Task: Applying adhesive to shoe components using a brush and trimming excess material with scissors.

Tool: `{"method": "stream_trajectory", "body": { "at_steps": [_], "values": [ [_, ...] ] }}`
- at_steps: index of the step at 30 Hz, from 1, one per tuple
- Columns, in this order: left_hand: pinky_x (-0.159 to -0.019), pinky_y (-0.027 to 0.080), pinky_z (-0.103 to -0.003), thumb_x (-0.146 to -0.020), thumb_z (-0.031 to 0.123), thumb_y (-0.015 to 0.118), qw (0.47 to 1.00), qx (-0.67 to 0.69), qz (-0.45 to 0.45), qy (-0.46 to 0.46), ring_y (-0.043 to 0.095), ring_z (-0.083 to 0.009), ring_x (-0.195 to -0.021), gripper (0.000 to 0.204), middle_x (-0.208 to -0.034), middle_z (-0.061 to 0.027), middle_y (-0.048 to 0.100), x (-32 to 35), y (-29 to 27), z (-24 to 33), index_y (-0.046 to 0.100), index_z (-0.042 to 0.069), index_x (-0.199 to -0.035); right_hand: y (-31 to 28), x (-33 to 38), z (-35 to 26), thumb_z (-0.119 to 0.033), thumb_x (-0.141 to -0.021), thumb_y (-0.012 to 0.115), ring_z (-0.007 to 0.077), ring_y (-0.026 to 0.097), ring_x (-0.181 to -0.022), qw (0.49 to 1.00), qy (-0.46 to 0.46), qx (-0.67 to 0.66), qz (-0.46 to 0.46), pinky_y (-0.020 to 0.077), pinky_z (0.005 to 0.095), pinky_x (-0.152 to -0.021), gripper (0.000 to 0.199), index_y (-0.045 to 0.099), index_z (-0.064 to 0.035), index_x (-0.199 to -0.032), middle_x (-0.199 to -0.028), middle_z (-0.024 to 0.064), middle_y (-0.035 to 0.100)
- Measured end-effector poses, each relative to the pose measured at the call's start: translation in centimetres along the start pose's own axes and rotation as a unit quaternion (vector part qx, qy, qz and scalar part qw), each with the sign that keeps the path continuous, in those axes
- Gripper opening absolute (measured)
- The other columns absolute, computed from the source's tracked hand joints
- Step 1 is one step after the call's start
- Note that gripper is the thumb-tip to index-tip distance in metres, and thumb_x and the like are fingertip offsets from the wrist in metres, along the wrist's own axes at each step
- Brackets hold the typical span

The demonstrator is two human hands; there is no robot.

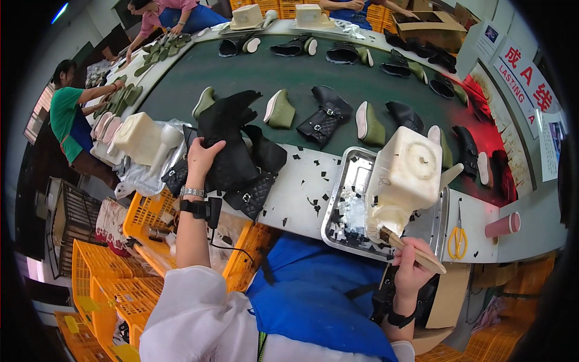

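Observation:
My left hand [204, 158] grips a black boot upper [228, 123] at the near edge of the worktable. More black quilted uppers with buckled straps [248, 196] lie bunched beside and under it. My right hand [414, 264] is closed around the wooden handle of a brush [429, 262]. The brush's head reaches into the mouth of a whitish plastic container [410, 166], which lies tipped in a metal tray [330, 224]. Black scraps and whitish residue are scattered in the tray, and the bristles are hidden inside the container.
A green conveyor belt [241, 75] carries black uppers and green wedge soles [280, 110]. Yellow-handled scissors [457, 241] and a pink cylinder [503, 225] lie right of the tray. Orange crates [111, 292] stand at lower left. A person in green [67, 114] works at the left.

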State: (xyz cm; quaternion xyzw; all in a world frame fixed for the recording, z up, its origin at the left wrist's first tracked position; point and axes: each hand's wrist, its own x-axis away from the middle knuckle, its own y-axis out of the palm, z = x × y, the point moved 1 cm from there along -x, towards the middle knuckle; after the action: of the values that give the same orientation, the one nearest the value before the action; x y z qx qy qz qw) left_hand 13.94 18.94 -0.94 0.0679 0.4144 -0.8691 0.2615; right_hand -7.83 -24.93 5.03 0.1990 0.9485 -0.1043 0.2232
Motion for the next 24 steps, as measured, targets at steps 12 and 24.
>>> {"method": "stream_trajectory", "body": {
  "at_steps": [12,24],
  "values": [
    [-0.061,0.041,-0.034,-0.046,-0.002,0.068,0.899,0.247,0.032,0.361,0.047,-0.0283,-0.069,0.046,-0.077,-0.0107,0.046,12.8,-2.0,13.4,0.045,0.005,-0.086,3.1,-3.9,1.7,-0.013,-0.094,0.043,0.0075,0.048,-0.059,0.979,0.095,-0.145,0.107,0.0403,0.0189,-0.053,0.019,0.050,-0.0017,-0.108,-0.076,0.0051,0.053],
    [-0.099,0.030,-0.048,-0.053,0.015,0.081,0.803,0.378,-0.205,0.412,0.031,-0.0441,-0.123,0.091,-0.137,-0.0269,0.023,18.2,-0.2,13.9,0.028,0.013,-0.127,8.7,-4.2,-0.2,0.001,-0.075,0.061,0.0142,0.049,-0.093,0.929,0.221,-0.297,0.015,0.0426,0.0247,-0.082,0.031,0.045,-0.0096,-0.100,-0.100,0.0053,0.048]
  ]
}}
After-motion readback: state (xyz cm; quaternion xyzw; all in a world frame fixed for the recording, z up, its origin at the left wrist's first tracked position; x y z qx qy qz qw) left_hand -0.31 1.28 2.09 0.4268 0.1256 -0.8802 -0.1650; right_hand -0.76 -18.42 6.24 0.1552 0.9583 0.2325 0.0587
